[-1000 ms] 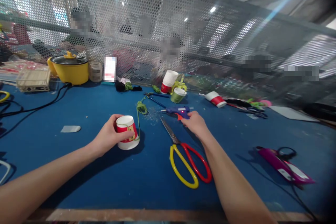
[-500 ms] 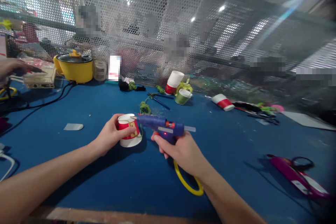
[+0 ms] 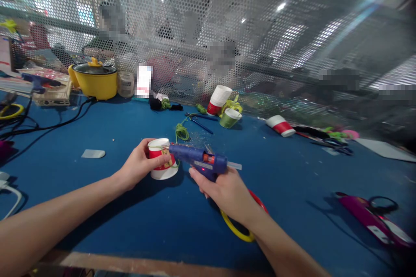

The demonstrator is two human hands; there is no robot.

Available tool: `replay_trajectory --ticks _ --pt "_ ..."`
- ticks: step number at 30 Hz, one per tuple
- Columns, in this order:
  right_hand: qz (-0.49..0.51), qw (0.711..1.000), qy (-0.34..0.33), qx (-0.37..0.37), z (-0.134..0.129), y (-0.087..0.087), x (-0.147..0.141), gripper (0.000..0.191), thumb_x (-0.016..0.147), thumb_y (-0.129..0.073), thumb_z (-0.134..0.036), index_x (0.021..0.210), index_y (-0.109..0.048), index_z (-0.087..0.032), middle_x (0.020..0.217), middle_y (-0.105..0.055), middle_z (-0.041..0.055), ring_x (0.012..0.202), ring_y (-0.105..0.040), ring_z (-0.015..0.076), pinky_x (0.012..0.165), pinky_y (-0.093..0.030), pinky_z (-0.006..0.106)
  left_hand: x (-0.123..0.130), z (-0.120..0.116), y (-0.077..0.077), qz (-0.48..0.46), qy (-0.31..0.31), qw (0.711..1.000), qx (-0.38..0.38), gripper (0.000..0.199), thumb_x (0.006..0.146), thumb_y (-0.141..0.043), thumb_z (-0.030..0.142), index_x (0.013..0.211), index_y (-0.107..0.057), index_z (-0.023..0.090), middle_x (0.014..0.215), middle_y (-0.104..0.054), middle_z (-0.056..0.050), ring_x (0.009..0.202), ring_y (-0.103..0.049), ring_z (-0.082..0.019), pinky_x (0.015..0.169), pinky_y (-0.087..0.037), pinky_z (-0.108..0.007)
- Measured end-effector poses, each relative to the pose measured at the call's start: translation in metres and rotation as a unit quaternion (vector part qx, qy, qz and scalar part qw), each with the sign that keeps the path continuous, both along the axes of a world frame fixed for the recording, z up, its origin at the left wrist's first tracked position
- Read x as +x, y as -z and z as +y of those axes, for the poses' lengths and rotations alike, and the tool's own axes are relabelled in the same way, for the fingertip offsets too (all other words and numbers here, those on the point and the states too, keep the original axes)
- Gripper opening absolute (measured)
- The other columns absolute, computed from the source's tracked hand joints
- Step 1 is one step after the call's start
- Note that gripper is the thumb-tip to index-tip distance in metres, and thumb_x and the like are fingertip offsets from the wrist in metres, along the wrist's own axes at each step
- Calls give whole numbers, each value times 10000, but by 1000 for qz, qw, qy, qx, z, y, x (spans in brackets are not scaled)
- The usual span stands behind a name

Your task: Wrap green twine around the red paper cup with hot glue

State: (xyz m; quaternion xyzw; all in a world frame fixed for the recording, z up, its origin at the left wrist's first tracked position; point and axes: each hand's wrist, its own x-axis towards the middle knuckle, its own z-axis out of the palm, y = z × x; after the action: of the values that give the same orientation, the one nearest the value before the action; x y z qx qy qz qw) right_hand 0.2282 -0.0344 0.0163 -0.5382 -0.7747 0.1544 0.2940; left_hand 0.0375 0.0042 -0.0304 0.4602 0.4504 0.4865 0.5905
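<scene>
A red and white paper cup [image 3: 162, 172] is held by my left hand [image 3: 139, 162], whose thumb lies across its side. Green yarn [image 3: 182, 132] lies behind the cup, and a green strand shows at the cup's upper side and right edge. My right hand [image 3: 223, 186] is wrapped round the handle of a blue glue gun [image 3: 195, 156] with a small red light lit. The gun's nozzle points left at the cup's upper side, close to the rim. A clear glue stick [image 3: 234, 165] sticks out of the gun's back end.
Behind stand a yellow pot [image 3: 97, 84], a jar [image 3: 125, 84], stacked cups [image 3: 219, 100] and a green-wrapped cup [image 3: 230, 118]. A cup [image 3: 280, 125] lies on its side. A purple glue gun [image 3: 367, 216] lies at right, yellow-handled scissors [image 3: 235, 227] beneath my right wrist.
The nozzle has dropped slightly from the cup's rim toward its side. The other person's hand at the far left has gone, and a blue glue gun shows there. The view has shifted slightly.
</scene>
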Motion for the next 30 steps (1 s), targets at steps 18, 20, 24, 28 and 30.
replay_trajectory --ticks 18,20,24,28,30 --pt "-11 1000 12 -3 -4 -3 -2 210 788 -526 -357 721 -648 -199 498 -613 2 508 -608 171 483 -471 260 0 0 0 3 5 1000 1 549 589 -756 314 1031 -485 135 913 -643 -75 816 -623 -190 761 -485 -321" --pt "-17 1000 15 0 -4 -3 -3 211 785 -529 -354 706 -642 -194 505 -616 5 514 -609 171 488 -470 260 0 0 0 3 4 1000 0 539 590 -755 309 1024 -487 135 910 -645 -75 817 -624 -190 762 -485 -321" --pt "-14 1000 17 2 -3 -3 -2 210 778 -537 -355 726 -651 -187 520 -625 11 530 -616 174 497 -474 261 0 0 -1 8 4 1000 3 535 588 -754 311 1017 -487 134 922 -645 -82 826 -625 -197 765 -487 -325" --pt "4 1000 16 0 -1 -4 1 214 786 -528 -354 755 -659 -188 517 -623 7 536 -620 177 498 -481 262 0 0 0 8 0 1000 5 546 581 -758 315 1014 -481 132 932 -642 -87 826 -623 -200 763 -489 -330" --pt "4 1000 13 2 -1 -4 1 212 790 -524 -352 755 -657 -191 508 -618 6 532 -619 179 495 -482 264 0 0 0 7 0 1000 5 555 574 -762 322 1014 -482 132 927 -645 -86 828 -624 -205 767 -489 -339"
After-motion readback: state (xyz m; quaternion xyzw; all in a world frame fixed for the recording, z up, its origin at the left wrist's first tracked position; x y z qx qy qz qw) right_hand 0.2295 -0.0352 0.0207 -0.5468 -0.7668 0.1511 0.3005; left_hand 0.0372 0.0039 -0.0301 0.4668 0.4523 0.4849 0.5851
